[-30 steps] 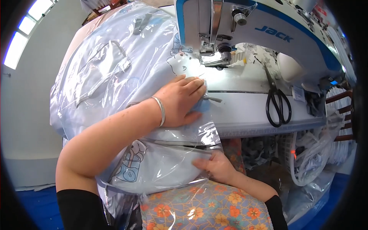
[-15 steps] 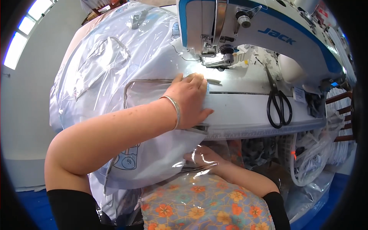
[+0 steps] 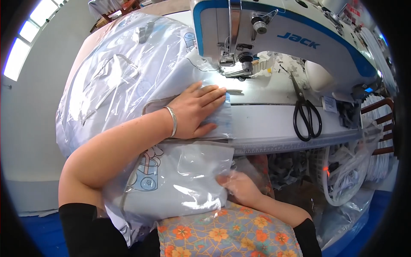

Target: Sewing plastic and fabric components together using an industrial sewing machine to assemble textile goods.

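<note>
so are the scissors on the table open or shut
The scissors look shut, or very nearly: their blades run together as one narrow strip, and the black handles sit close side by side.

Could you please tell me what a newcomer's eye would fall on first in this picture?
Probably the white-and-blue sewing machine at upper right, with a bright light beneath its head. Next might come the shiny pale fabric spread to its left, with the left hand flat on it and the right hand by its lower right edge. Black scissors at right and a flowered cloth at bottom also stand out.
</note>
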A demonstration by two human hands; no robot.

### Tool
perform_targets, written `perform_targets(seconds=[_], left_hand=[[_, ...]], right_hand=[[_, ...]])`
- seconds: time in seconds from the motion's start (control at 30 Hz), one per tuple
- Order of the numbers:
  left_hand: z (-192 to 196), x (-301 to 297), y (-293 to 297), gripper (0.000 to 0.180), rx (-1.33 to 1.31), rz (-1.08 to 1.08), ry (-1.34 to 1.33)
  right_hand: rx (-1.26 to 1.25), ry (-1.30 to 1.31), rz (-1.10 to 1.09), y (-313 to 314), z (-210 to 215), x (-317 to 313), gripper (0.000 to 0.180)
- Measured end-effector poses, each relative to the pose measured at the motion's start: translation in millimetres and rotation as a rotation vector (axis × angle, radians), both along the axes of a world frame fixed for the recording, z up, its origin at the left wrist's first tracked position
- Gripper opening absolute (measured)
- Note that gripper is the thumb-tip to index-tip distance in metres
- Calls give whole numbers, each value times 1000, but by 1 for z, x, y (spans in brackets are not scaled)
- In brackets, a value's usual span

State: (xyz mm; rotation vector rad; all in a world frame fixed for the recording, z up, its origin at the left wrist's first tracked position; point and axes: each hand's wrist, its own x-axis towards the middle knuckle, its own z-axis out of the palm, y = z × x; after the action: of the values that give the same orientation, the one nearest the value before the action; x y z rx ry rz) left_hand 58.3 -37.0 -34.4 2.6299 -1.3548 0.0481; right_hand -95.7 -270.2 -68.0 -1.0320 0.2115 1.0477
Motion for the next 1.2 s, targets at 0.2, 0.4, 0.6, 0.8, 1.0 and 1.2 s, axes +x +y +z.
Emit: perform_targets(seconds=[0.2, 0.4, 0.6, 0.8, 1.0, 1.2], left_hand=[[7, 15, 9, 70, 29, -64, -35], [4, 39, 17, 68, 45, -122, -97], [7, 58, 22, 65, 55, -202, -228], [43, 35, -25, 67, 240, 6, 136], [9, 2, -16, 69, 163, 212, -62], [-1, 18, 6, 67, 16, 50, -105]], right_hand=[[164, 52, -105, -2, 10, 3, 31], [158, 49, -191, -2, 5, 11, 31], [106, 55, -260, 8, 6, 21, 27], [-23, 76, -235, 14, 9, 28, 30], [85, 61, -318, 15, 17, 25, 30], [172, -19, -332, 7, 5, 25, 28]])
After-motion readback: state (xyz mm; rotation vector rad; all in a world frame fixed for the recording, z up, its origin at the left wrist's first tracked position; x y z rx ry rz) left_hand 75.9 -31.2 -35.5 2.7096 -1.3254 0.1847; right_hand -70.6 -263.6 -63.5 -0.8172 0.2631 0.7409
